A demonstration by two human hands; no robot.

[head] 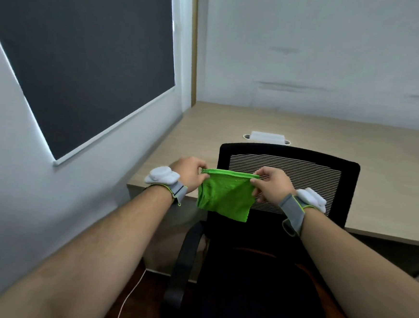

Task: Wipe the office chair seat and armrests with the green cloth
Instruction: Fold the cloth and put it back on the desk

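Between the left hand [189, 173] and right hand [272, 186], the green cloth [225, 195] is pinched by its top corners and held folded in the air. Wiping is judged not yet begun. Below the grip, the chair seat [256, 288] is unobstructed; lowering is needed. Left armrest [182, 264] lies below-left.

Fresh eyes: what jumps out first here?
The bright green cloth, pinched by its top edge between left hand and right hand, mid-frame before the backrest of the office chair. Then the dark panel on the wall at upper left, and the wooden desk behind the chair.
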